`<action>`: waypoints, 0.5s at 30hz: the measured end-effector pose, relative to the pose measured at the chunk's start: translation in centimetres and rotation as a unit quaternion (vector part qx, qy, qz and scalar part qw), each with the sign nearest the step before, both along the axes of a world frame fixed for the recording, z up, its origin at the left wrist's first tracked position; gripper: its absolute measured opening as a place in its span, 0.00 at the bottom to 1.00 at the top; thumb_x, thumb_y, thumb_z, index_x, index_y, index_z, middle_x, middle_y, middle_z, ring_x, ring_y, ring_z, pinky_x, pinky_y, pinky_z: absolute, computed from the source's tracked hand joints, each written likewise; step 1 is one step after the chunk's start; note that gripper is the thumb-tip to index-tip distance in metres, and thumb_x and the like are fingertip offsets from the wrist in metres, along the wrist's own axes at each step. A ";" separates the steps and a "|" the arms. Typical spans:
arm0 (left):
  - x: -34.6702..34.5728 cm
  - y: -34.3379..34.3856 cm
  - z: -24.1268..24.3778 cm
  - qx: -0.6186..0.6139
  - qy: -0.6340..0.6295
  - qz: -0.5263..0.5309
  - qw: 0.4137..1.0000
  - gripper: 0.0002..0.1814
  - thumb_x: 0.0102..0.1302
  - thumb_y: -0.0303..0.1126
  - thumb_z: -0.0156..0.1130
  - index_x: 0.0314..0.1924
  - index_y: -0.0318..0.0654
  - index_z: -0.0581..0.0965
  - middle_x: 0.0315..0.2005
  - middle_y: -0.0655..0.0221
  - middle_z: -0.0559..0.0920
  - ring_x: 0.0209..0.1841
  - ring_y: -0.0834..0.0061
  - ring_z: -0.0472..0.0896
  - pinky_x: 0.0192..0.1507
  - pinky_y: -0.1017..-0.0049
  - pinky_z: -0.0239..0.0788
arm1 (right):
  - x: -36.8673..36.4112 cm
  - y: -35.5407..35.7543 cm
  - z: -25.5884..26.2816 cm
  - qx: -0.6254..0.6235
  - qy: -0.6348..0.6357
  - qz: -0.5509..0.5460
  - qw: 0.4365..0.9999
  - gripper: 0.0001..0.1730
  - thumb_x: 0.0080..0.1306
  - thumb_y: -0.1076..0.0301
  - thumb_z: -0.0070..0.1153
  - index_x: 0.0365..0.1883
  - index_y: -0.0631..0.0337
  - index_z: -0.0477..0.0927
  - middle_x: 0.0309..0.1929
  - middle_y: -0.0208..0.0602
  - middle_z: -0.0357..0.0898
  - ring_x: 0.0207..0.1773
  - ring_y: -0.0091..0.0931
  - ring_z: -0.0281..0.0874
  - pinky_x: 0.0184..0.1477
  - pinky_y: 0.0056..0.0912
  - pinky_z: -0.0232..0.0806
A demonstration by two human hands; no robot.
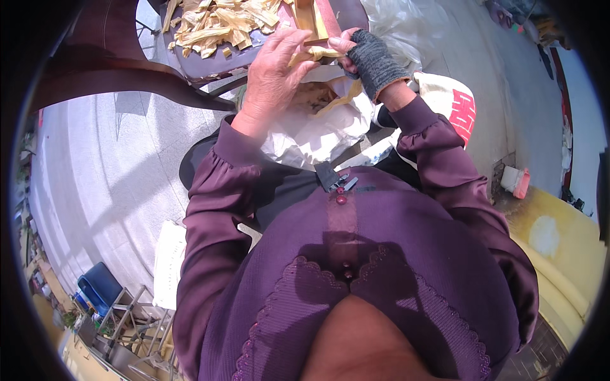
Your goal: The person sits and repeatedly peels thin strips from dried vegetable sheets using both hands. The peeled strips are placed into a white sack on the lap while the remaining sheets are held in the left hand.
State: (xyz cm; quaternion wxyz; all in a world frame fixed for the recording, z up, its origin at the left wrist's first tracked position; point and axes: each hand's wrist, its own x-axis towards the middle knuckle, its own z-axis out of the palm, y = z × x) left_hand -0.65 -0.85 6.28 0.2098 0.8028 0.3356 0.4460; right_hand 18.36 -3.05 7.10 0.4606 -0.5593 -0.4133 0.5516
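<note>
My left hand (274, 71), bare, pinches one end of a pale yellow dried strip (324, 51) between thumb and fingers. My right hand (369, 57) wears a grey knitted fingerless glove and grips the strip's other end, its thumb by the edge of a narrow wooden tool (307, 19). That tool lies on the purple chair seat (205, 70), and its far end is cut off by the picture's rim. Many broken dried strips (224, 24) are heaped on the seat left of it. Below my hands, a longer strip (340, 101) hangs over an open white plastic bag (319, 138).
A dark wooden chair arm (128, 83) curves in from the left. Clear plastic sheeting (405, 28) lies beyond my right hand. A white sack with red print (448, 102) stands right of my knees. A walking frame (128, 319) is behind me at the left.
</note>
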 end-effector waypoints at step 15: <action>-0.4 3.1 -0.9 0.213 0.055 -0.051 0.974 0.10 0.54 0.32 0.64 0.34 0.42 0.72 0.29 0.68 0.78 0.31 0.65 0.79 0.30 0.70 0.69 | -3.3 -3.3 6.2 0.089 -0.239 0.153 0.955 0.19 0.62 0.57 0.54 0.28 0.68 0.78 0.23 0.41 0.76 0.30 0.32 0.75 0.36 0.34 0.66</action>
